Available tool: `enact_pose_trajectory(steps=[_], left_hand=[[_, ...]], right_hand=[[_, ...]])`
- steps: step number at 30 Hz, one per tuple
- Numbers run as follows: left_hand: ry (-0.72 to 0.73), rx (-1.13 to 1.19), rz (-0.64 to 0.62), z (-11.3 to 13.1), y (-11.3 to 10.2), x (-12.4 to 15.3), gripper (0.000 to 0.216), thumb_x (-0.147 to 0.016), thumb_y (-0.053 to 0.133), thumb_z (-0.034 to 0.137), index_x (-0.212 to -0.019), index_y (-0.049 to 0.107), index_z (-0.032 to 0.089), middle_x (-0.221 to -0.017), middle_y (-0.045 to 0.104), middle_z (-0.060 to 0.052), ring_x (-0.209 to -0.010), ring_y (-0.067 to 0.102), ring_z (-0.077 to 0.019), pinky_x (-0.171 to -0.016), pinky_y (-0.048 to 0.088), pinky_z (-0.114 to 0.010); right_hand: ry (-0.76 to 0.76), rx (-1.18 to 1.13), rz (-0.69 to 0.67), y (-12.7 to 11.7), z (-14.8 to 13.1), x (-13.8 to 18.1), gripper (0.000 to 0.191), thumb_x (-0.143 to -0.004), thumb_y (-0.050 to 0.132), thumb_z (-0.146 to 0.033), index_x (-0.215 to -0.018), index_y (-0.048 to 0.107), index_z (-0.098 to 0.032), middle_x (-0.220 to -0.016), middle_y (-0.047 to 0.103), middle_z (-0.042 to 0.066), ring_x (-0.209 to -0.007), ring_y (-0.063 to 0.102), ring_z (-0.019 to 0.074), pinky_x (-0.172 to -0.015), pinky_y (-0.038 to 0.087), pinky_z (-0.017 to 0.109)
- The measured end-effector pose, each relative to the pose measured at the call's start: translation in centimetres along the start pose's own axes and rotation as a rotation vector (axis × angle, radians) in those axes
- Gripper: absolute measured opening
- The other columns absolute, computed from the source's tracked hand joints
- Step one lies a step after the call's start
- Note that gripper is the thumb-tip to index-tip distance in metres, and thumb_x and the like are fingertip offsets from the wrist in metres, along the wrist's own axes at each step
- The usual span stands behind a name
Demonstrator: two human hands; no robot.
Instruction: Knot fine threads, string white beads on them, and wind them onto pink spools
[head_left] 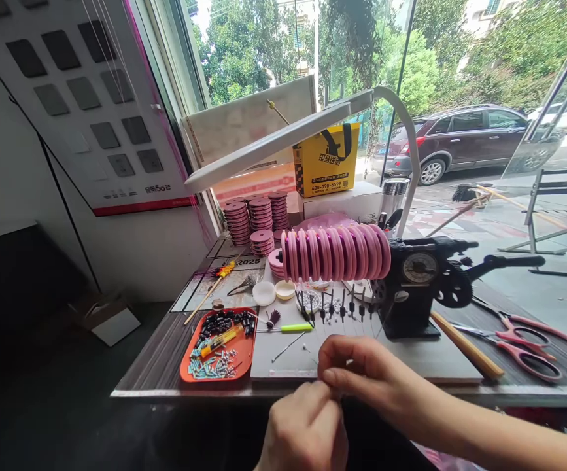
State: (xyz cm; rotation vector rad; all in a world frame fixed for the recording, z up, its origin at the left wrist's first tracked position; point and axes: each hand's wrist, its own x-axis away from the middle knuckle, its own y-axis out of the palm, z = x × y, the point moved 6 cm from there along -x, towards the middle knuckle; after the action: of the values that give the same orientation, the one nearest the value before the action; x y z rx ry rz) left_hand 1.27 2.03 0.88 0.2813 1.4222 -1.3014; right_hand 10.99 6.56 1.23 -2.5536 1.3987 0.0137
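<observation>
My left hand (305, 425) and my right hand (361, 373) meet at the near edge of the table, fingers pinched together on something too small to make out. Thin threads run from my fingers toward a row of small black weights (335, 306). Behind them a row of pink spools (335, 253) sits on a shaft of a black hand-crank winding machine (420, 284). A grey work mat (293, 353) lies under the threads.
An orange tray (217, 356) with small beads and a yellow tool sits left. Stacks of pink spools (258, 219) stand at the back. Red scissors (526, 340) and a wooden stick (464, 345) lie right. A white desk lamp (273, 140) hangs overhead.
</observation>
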Motion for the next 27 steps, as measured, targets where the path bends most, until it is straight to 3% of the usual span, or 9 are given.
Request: enact_pose_trajectory(steps=[2, 4, 6, 8, 12, 14, 19, 22, 27], left_hand=[[-0.579, 0.457, -0.206, -2.5, 1.3, 0.2, 0.013, -0.066, 0.049, 0.009, -0.057, 0.057, 0.015, -0.056, 0.055, -0.001, -0.045, 0.047, -0.0089, -0.04, 0.036, -0.019], [-1.162, 0.903, -0.347, -3.2, 2.8, 1.7, 0.006, -0.058, 0.053, 0.011, -0.053, 0.055, 0.014, -0.052, 0.05, 0.002, -0.041, 0.04, -0.0055, -0.037, 0.032, -0.017], [-1.497, 1.184, -0.373, -2.6, 3.5, 2.5, 0.003, -0.05, 0.054, 0.01, -0.05, 0.055, 0.013, -0.049, 0.048, 0.004, -0.039, 0.038, -0.0036, -0.037, 0.029, -0.015], [-1.611, 1.289, -0.346, -2.3, 3.7, 2.6, 0.004, -0.046, 0.054, 0.008, -0.048, 0.055, 0.012, -0.048, 0.048, 0.004, -0.039, 0.04, -0.0031, -0.037, 0.026, -0.014], [-1.651, 1.305, -0.335, -2.2, 4.0, 3.0, 0.004, -0.045, 0.056, 0.01, -0.049, 0.056, 0.012, -0.05, 0.049, 0.003, -0.041, 0.043, -0.0036, -0.038, 0.024, -0.015], [-1.58, 1.223, -0.366, -2.5, 3.9, 3.0, 0.003, -0.048, 0.058, 0.013, -0.051, 0.057, 0.012, -0.053, 0.05, 0.002, -0.041, 0.041, -0.0043, -0.038, 0.026, -0.017], [-0.982, 0.726, -0.427, -3.1, 2.0, 1.0, 0.008, -0.061, 0.058, 0.014, -0.054, 0.057, 0.014, -0.066, 0.056, -0.004, -0.064, 0.051, -0.0145, -0.058, 0.038, -0.025], [-0.811, 0.594, -0.36, -2.7, 1.1, 0.9, 0.014, -0.068, 0.059, 0.019, -0.055, 0.058, 0.015, -0.068, 0.055, -0.003, -0.062, 0.048, -0.0136, -0.056, 0.034, -0.024], [-0.77, 0.45, -0.136, -1.8, 0.7, 2.1, 0.021, -0.078, 0.052, 0.03, -0.064, 0.062, 0.018, -0.075, 0.054, -0.004, -0.054, 0.044, -0.0112, -0.049, 0.031, -0.025]], right_hand=[[-0.222, 0.305, -0.021, 0.0, -1.3, 1.3, 0.012, -0.086, 0.045, -0.026, -0.08, 0.05, -0.017, -0.077, 0.053, 0.002, -0.066, 0.046, 0.0105, -0.059, 0.038, 0.021], [-0.511, 0.66, -0.097, 0.9, -2.2, 3.0, 0.014, -0.088, 0.04, -0.02, -0.083, 0.053, -0.017, -0.078, 0.056, 0.004, -0.065, 0.046, 0.0117, -0.058, 0.039, 0.023], [-0.732, 0.937, -0.142, 1.9, -2.1, 4.4, 0.022, -0.089, 0.034, -0.016, -0.084, 0.055, -0.015, -0.067, 0.054, 0.003, -0.058, 0.043, 0.0131, -0.055, 0.037, 0.025], [-0.835, 1.072, -0.095, 2.2, -1.6, 5.0, 0.028, -0.09, 0.029, -0.014, -0.086, 0.056, -0.011, -0.06, 0.05, 0.002, -0.054, 0.039, 0.0139, -0.052, 0.035, 0.027], [-0.902, 1.126, -0.096, 2.8, -0.9, 5.0, 0.031, -0.09, 0.027, -0.012, -0.082, 0.057, -0.012, -0.062, 0.05, 0.001, -0.054, 0.038, 0.0135, -0.051, 0.032, 0.028], [-0.869, 1.117, -0.154, 3.0, -0.8, 4.8, 0.03, -0.091, 0.027, -0.014, -0.083, 0.056, -0.014, -0.064, 0.051, 0.001, -0.056, 0.04, 0.0134, -0.052, 0.032, 0.028], [-0.732, 0.863, -0.161, 2.8, -2.1, 4.2, 0.043, -0.094, 0.016, -0.021, -0.067, 0.05, -0.017, -0.06, 0.054, 0.001, -0.057, 0.041, 0.013, -0.054, 0.034, 0.026], [-0.485, 0.563, -0.057, 1.8, -2.2, 2.9, 0.038, -0.092, 0.031, -0.026, -0.061, 0.049, -0.017, -0.056, 0.051, 0.0, -0.056, 0.042, 0.0107, -0.053, 0.034, 0.021], [-0.038, 0.003, 0.017, 0.5, -0.1, 1.2, 0.018, -0.082, 0.052, -0.031, -0.072, 0.053, -0.015, -0.065, 0.053, -0.001, -0.062, 0.048, 0.01, -0.059, 0.038, 0.019]])
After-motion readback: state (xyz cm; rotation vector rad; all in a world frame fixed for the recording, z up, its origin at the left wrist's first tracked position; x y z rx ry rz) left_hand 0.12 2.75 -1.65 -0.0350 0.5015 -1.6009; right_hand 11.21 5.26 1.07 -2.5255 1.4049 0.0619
